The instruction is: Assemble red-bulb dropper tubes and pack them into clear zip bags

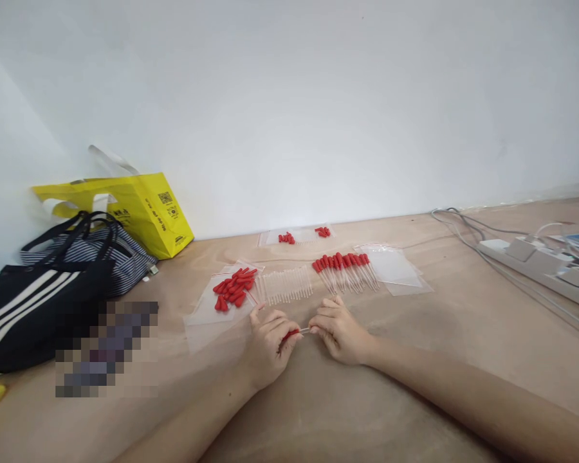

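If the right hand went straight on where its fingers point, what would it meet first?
Most likely the left hand, which holds a red dropper bulb just across a gap bridged by a thin clear tube; exact depth is hard to judge.

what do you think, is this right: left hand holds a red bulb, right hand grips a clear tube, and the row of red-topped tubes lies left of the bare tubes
Not quite: the head view shows the red-topped tubes lying to the right of the bare tubes, not left. The left hand does hold a red bulb, and the right hand a clear tube.
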The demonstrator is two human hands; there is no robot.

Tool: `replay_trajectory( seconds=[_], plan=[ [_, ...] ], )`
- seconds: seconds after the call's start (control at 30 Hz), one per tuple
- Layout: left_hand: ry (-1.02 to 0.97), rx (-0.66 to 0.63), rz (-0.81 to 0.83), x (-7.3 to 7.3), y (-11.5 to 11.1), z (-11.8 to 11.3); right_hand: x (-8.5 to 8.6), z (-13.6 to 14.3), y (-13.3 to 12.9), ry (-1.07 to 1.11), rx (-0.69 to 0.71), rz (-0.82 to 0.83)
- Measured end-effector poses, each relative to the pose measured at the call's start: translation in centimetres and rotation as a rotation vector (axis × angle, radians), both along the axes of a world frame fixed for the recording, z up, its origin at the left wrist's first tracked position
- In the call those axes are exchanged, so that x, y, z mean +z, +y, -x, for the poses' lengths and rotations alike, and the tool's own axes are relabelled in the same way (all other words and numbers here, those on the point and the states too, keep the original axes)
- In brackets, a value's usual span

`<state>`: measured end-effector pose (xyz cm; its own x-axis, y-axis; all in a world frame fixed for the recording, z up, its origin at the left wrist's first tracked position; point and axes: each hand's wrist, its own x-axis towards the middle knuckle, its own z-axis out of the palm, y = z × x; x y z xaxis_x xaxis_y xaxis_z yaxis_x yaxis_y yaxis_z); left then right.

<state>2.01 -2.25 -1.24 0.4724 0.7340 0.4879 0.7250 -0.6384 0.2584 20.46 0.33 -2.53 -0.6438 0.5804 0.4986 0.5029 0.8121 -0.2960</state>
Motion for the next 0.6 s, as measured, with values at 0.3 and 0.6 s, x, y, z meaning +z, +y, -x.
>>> replay_trajectory(
  seconds=[0.3, 0.6],
  plan=[
    [0.085, 0.037, -0.023, 0.8, 0.9, 1.0, 0.8, -0.2, 0.5, -0.051, -0.018, 0.075],
    [0.058, 0.256, -0.114, 0.5, 2.0, 2.2, 1.1, -0.4, 1.8, -0.110, -0.305, 0.044]
  ],
)
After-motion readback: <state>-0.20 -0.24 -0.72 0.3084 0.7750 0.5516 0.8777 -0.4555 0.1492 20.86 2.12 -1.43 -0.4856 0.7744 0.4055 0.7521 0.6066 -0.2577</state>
